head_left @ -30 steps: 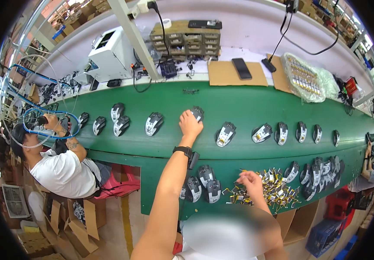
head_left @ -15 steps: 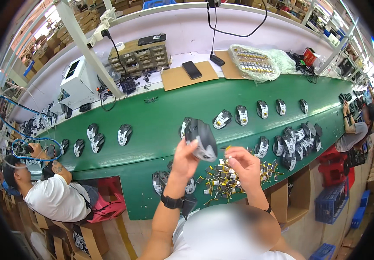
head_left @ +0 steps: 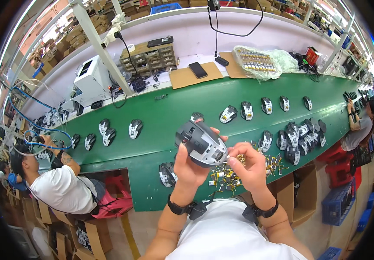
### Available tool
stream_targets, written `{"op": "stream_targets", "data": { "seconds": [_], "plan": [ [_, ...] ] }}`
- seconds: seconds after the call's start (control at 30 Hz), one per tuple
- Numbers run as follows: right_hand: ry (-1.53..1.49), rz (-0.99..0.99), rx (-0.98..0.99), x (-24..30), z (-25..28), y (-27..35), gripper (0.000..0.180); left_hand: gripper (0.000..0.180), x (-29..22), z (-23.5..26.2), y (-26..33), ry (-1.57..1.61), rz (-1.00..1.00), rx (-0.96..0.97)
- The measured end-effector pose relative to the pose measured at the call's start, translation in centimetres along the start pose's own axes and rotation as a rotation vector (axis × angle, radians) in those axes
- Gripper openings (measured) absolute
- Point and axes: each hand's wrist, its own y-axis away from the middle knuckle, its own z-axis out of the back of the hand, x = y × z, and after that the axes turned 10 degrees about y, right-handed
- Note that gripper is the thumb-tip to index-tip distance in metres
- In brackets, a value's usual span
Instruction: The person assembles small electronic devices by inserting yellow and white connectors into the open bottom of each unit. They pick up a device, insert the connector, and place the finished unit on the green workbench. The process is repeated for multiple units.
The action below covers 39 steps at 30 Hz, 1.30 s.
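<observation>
The left hand (head_left: 190, 162) has its grip wrapped around a grey and black computer mouse shell (head_left: 202, 143), held up off the green tabletop (head_left: 169, 108) with its underside turned toward the camera, fingers curled over the far edge and thumb along the near side. The right hand (head_left: 250, 167) sits just beside it, thumb and forefinger pressed together at the shell's lower right corner; whatever small part they pinch is too small to make out. Both hands hover over the near edge of the tabletop, above a loose heap of small yellow-and-black parts (head_left: 228, 177) that spreads to the right along that edge. Just left of the left wrist, two more mouse shells (head_left: 168, 174) lie at the tabletop's near edge. To the right, a cluster of shells (head_left: 297, 136) crowds the belt, and a row of single shells (head_left: 243, 111) runs along the middle. Between that row and the hands the green surface lies bare. On the left, another person in a white shirt (head_left: 61, 190) sits at a cut-out in the tabletop edge.
</observation>
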Motion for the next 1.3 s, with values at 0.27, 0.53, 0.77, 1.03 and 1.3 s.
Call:
{"op": "stream_targets", "data": {
  "seconds": [0.27, 0.53, 0.77, 1.03, 1.3],
  "plan": [
    [0.504, 0.397, 0.136, 5.0, 0.9, 0.5, 0.017, 0.07, -0.6, -1.9, 1.9, -0.159, -0.022, -0.054],
    [0.782, 0.781, 0.255, 5.3, 0.7, 0.4, 0.023, 0.065, -0.8, -2.0, 3.1, -0.079, 0.058, -0.124],
    [0.777, 0.73, 0.29, 5.2, 0.1, 0.3, 0.02, 0.062, -1.0, -2.1, 3.4, -0.119, 0.043, -0.174],
    [0.715, 0.579, 0.442, 5.5, 0.2, -0.5, 0.011, 0.06, -0.8, -2.1, 3.9, -0.135, 0.049, -0.268],
    [0.807, 0.431, 0.356, 6.4, -0.4, -0.4, 0.007, 0.058, -0.7, -2.2, 3.4, -0.081, -0.082, -0.246]
  ]
}}
